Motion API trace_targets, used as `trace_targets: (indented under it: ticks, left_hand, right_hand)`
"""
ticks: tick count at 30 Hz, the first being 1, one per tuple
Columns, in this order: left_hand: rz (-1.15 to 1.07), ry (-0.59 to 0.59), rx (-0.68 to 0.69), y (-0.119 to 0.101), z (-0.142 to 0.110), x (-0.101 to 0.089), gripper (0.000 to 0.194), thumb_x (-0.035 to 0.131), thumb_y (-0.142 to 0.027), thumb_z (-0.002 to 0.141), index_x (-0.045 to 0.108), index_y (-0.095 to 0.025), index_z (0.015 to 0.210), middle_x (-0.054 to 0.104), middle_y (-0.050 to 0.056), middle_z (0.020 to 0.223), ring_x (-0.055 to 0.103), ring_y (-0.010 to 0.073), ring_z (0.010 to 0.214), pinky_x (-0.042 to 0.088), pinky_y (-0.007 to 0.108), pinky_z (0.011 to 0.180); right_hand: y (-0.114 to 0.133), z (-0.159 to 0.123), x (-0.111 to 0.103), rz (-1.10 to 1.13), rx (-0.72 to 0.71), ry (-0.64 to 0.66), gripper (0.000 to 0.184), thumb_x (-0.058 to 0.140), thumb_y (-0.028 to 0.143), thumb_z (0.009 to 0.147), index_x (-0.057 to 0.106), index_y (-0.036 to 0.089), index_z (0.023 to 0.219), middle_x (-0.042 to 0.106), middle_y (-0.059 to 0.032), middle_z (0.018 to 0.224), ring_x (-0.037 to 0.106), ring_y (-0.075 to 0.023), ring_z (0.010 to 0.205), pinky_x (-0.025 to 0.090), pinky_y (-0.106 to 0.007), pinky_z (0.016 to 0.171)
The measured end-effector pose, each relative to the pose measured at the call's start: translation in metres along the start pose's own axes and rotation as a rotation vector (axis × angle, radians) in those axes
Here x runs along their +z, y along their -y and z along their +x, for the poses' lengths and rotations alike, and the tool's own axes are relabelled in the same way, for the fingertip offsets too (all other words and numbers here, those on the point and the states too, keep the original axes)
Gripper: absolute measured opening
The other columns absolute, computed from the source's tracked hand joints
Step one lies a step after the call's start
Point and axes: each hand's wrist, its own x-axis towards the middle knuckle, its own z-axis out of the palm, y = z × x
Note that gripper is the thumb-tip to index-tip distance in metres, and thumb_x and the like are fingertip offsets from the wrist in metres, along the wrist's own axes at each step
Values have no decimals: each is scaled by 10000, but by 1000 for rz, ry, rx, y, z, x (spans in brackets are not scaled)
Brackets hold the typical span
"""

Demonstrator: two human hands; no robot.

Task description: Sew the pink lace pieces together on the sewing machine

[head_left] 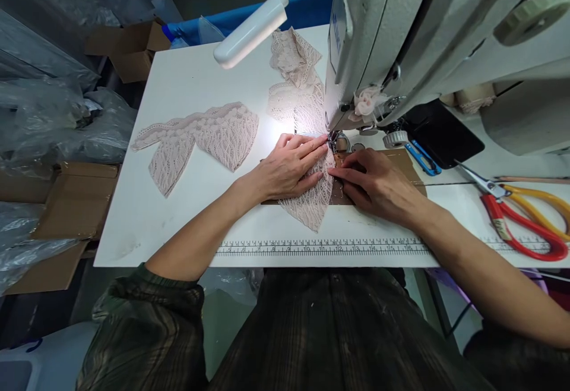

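Observation:
A pale pink lace piece (pixel 307 211) lies under the presser foot (pixel 332 138) of a sewing machine (pixel 369 34), its pointed end toward me. My left hand (pixel 291 166) rests flat on this lace, fingers stretched toward the needle area. On the other side, my right hand (pixel 371 183) has its fingers bent together at the lace's right edge, just in front of the foot. Part of the lace is hidden beneath my left hand. More of the lace (pixel 296 94) extends behind the foot, bunched at the far end. Another lace piece (pixel 218 132) lies flat to the left.
A white lamp (pixel 252 31) shines from above. On the right are scissors (pixel 512 195) with red and yellow handles, a blue cutter (pixel 421 156) and a black phone-like slab (pixel 440 132). A printed ruler (pixel 320 248) runs along the table's front edge. Cardboard boxes (pixel 78 201) stand left.

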Motion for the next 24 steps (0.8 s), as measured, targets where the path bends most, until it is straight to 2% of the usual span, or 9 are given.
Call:
trace_targets:
  ticks: [10, 16, 20, 22, 24]
  left_hand:
    - [17, 0, -30, -6, 0, -2, 485, 415, -375, 1044, 517, -138, 1455, 437, 188, 1602, 507, 343, 1330, 418, 517, 1031]
    - [80, -37, -14, -9, 0, 0, 467, 391, -380, 1059, 535, -110, 1412, 472, 199, 1569, 511, 338, 1317, 416, 505, 1035]
    - [96, -132, 87, -10, 1, 7, 335, 422, -294, 1060, 625, -120, 1262, 671, 155, 1314, 622, 249, 1059, 467, 430, 913]
    - [97, -173, 126, -10, 1, 7, 295, 430, -269, 1061, 658, -138, 1196, 713, 118, 1224, 628, 211, 934, 470, 398, 846]
    - [100, -183, 144, -9, 0, 5, 297, 436, -292, 1060, 674, -155, 1172, 721, 102, 1220, 625, 203, 893, 466, 388, 809]
  right_hand:
    - [0, -1, 0, 55, 57, 7, 276, 546, 195, 953, 717, 220, 1169, 607, -117, 1068, 587, -237, 990, 538, -411, 885]
    - [-5, -4, -2, 89, 13, 33, 311, 553, 210, 960, 713, 211, 1227, 585, -117, 1081, 585, -227, 994, 534, -401, 895]
    - [-5, -4, -3, 74, 12, 17, 311, 541, 196, 965, 718, 198, 1221, 579, -121, 1082, 586, -225, 1005, 538, -400, 905]
    - [-4, -4, -3, 70, 15, 23, 317, 538, 198, 967, 714, 217, 1229, 579, -118, 1086, 587, -227, 1011, 541, -406, 906]
    - [-4, -4, -3, 66, 20, 30, 324, 536, 200, 969, 705, 226, 1244, 580, -118, 1089, 588, -230, 1014, 545, -414, 912]
